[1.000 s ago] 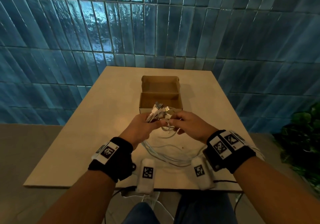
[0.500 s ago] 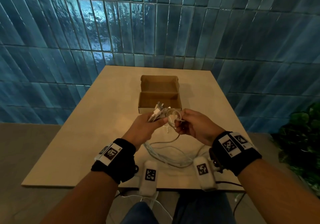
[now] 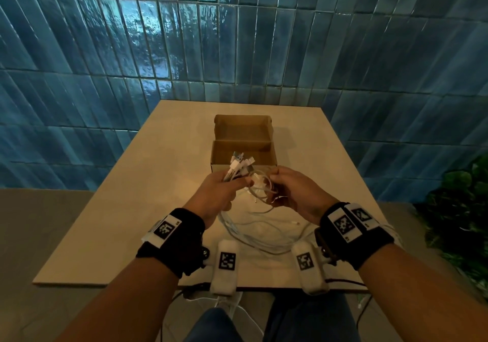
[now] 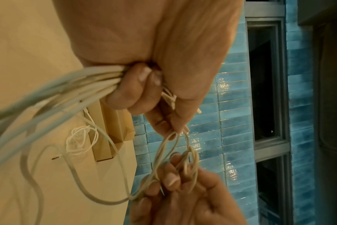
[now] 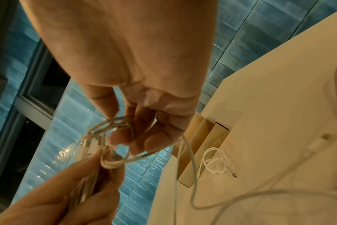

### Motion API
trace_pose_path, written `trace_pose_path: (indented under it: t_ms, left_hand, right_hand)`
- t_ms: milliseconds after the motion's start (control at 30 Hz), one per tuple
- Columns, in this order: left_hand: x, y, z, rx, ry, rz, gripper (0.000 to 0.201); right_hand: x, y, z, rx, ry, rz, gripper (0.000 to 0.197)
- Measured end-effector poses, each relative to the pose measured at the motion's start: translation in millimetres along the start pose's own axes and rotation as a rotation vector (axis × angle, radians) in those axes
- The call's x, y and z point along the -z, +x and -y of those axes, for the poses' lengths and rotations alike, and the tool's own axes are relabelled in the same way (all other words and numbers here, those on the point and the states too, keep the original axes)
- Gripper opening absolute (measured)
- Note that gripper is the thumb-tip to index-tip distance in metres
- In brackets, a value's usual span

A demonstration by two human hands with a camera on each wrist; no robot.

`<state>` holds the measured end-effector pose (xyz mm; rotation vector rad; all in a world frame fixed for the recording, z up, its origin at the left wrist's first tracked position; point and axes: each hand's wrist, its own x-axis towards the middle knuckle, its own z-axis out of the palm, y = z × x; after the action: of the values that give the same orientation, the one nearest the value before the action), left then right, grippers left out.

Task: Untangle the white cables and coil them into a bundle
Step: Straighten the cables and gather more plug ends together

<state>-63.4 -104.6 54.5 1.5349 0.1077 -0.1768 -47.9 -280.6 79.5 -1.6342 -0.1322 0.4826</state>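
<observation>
My left hand [image 3: 224, 187] grips a bunch of white cables [image 4: 83, 85] in its fist above the table; their plug ends [image 3: 239, 163] stick out past the thumb. Just to the right, my right hand [image 3: 287, 191] holds small loops [image 3: 260, 187] of the same white cables around its fingers [image 5: 137, 137], a hand's width from the left hand. Long slack strands [image 3: 258, 233] hang down and lie curved on the table between my wrists. A thinner white cable [image 5: 216, 162] lies tangled on the table beside the box.
An open cardboard box [image 3: 244, 143] stands at mid-table just beyond my hands. The beige table [image 3: 132, 209] ends at a blue tiled wall [image 3: 237, 37]. A green plant [image 3: 459, 209] is at the right, off the table.
Both hands have risen slightly and the right hand has turned, taking cable into small loops around its fingers. The left hand keeps its grip on the bunch.
</observation>
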Motion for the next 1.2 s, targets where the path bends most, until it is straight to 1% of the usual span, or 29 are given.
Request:
trace_pose_path:
  t_ms: [67, 167, 300, 400, 500, 567, 667, 733, 767, 867, 967, 1067, 1133, 1200]
  left_hand:
    - [-1.8, 0.5, 1.7, 0.002, -0.001, 0.008, 0.006]
    - [-5.9, 0.6, 1.6, -0.009, 0.020, 0.027, 0.009]
    - [-6.0, 0.0, -1.2, -0.012, 0.052, 0.018, 0.015]
    - [-2.3, -0.7, -2.3, -0.026, 0.060, 0.015, 0.013]
    - [2.2, -0.2, -3.4, -0.040, 0.037, -0.001, 0.010]
    - [2.9, -0.3, -3.7, -0.025, 0.035, 0.017, 0.007]
    - [3.7, 0.4, -4.5, 0.016, 0.009, 0.025, 0.005]
    - [8.5, 1.0, -5.0, 0.022, -0.024, -0.004, 0.007]
    - [12.3, 1.1, -5.2, 0.023, -0.056, -0.021, 0.006]
    - [25.7, 1.4, -6.3, 0.016, -0.134, -0.083, 0.006]
    - [35.4, 4.2, -5.7, 0.000, -0.123, -0.176, 0.015]
    - [34.0, 5.5, -2.9, 0.002, -0.081, -0.181, 0.010]
    - [30.0, 4.5, -0.2, 0.007, -0.077, -0.161, 0.008]
    - [28.3, 3.8, 3.2, 0.018, -0.073, -0.143, 0.015]
  right_hand:
    - [-2.3, 0.0, 2.2, 0.007, -0.081, 0.021, 0.023]
    - [-5.9, 1.7, 3.9, 0.067, -0.292, -0.032, 0.025]
    - [-5.0, 5.9, 1.8, 0.100, -0.334, -0.095, 0.024]
    - [-1.1, 9.9, -4.4, 0.122, -0.406, -0.118, 0.024]
    - [8.3, 13.4, -14.8, 0.172, -0.632, -0.171, 0.026]
    - [13.3, 14.3, -19.9, 0.197, -0.748, -0.212, 0.029]
    - [20.4, 15.1, -21.6, 0.258, -0.826, -0.252, 0.033]
    - [30.8, 16.0, -22.5, 0.283, -0.869, -0.276, 0.034]
    - [38.6, 16.3, -24.0, 0.269, -0.885, -0.287, 0.035]
    - [64.2, 15.4, -31.9, 0.156, -0.914, -0.317, 0.038]
    - [83.2, 11.5, -38.6, 0.072, -0.899, -0.372, 0.039]
    - [88.0, 10.9, -41.8, 0.027, -0.838, -0.365, 0.043]
    - [86.3, 13.2, -42.0, 0.015, -0.710, -0.361, 0.037]
    - [83.7, 14.9, -40.9, -0.020, -0.468, -0.369, 0.021]
